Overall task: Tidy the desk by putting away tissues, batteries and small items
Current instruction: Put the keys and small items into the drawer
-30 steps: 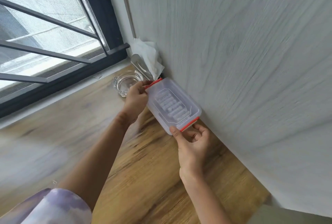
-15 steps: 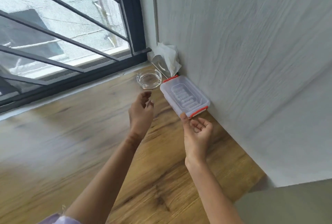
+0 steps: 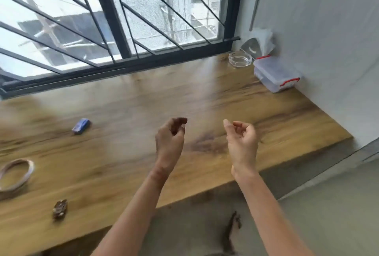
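A clear plastic box (image 3: pixel 275 75) with red latches stands closed against the wall at the desk's far right corner. Behind it a tissue pack (image 3: pixel 259 43) with white tissue sticking up leans in the corner. My left hand (image 3: pixel 170 138) and right hand (image 3: pixel 242 138) hover over the middle of the wooden desk (image 3: pixel 133 153), both with loosely curled fingers and holding nothing. A small blue item (image 3: pixel 81 126) lies on the desk to the left. A roll of tape (image 3: pixel 15 173) sits at the left edge, and a small brown object (image 3: pixel 60 211) lies near the front edge.
A glass ashtray (image 3: pixel 240 60) sits beside the box near the window. A barred window (image 3: pixel 114 20) runs along the desk's far side and a grey wall (image 3: pixel 328 40) bounds its right. Grey floor (image 3: pixel 307 214) lies below the front edge.
Both hands let go of the plastic box and drew back toward the desk's middle. The view swung left, bringing the blue item, tape roll and brown object into sight.
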